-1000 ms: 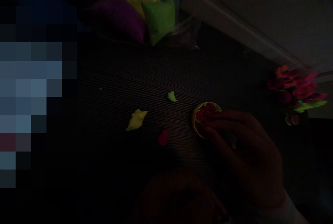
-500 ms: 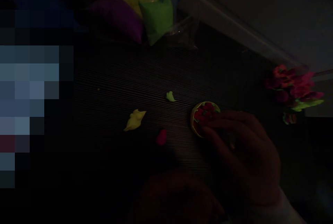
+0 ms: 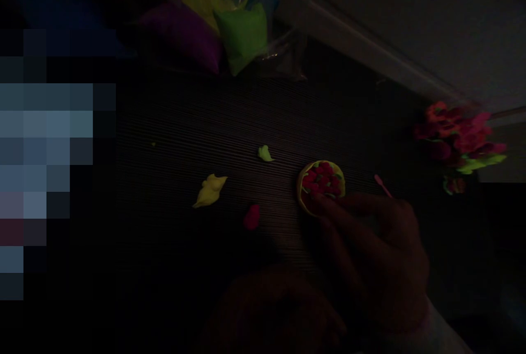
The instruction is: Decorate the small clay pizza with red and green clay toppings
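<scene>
A small round yellow-rimmed dish (image 3: pixel 299 189), which looks like modelling clay, holds several red pieces with bits of green among them. My right hand (image 3: pixel 382 250) reaches over its near edge from the right, fingers closed together, with the fingertips at the lower part inside the rim. Whether a small piece is pinched there is hidden. At the bottom, my left hand (image 3: pixel 279 310) is curled in deep shadow, and what it holds, if anything, does not show. Left of the dish lie a red lump (image 3: pixel 252 217), a yellow piece (image 3: pixel 210 190) and a small green piece (image 3: pixel 265 153).
Bags of yellow, purple and green clay (image 3: pixel 242 36) lie at the back of the dark table (image 3: pixel 197 107). Several pink and red clay flowers (image 3: pixel 462 137) sit at the far right, with a small multicoloured piece (image 3: pixel 454 184) below. A pink stick (image 3: pixel 382 185) lies beyond my right hand.
My right hand has shifted down and left across the dish, so more red pieces show. The pink stick has come into sight behind it. My left hand has barely moved.
</scene>
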Demonstrator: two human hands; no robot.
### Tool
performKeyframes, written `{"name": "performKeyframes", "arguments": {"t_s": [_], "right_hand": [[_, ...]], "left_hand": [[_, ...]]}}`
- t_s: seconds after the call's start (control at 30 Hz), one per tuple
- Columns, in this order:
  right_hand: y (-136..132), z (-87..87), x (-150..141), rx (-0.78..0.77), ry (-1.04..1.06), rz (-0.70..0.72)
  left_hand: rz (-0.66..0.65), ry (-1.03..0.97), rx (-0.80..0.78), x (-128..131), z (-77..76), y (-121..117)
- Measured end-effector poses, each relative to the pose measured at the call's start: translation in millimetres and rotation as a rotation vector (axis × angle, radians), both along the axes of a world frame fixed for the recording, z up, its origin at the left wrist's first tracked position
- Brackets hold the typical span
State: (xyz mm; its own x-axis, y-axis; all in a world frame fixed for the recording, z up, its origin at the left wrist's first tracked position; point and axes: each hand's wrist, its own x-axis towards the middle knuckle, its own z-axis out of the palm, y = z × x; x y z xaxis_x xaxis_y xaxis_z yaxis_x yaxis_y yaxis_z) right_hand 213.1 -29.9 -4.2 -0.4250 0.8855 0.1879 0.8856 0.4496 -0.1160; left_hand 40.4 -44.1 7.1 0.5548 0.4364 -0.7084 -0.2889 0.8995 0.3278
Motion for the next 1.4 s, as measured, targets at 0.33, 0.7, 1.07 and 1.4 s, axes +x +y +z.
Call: {"name": "performKeyframes", "arguments": {"t_s": [0.33, 0.7, 1.07, 1.4], "right_hand": [[-39.3, 24.0, 7.7, -0.095, 0.202, -0.132], [-70.0, -10.9, -1.6, -0.091, 0.499, -0.227], [-67.8, -17.2, -5.9, -0.152, 0.775, -0.237], [-58.3, -13.9, -39.5, -0.273, 0.938, -0.154]], "left_hand": [[-0.041, -0.013, 0.055, 1.6, -9.3, -9.5], [0.027, 1.056, 1.143, -11.6, -18.0, -13.6], [-0.062, 1.093, 1.254, -5.7, -16.4, -8.5], [0.043, 0.732, 1.100, -3.5, -17.1, -24.8]]}}
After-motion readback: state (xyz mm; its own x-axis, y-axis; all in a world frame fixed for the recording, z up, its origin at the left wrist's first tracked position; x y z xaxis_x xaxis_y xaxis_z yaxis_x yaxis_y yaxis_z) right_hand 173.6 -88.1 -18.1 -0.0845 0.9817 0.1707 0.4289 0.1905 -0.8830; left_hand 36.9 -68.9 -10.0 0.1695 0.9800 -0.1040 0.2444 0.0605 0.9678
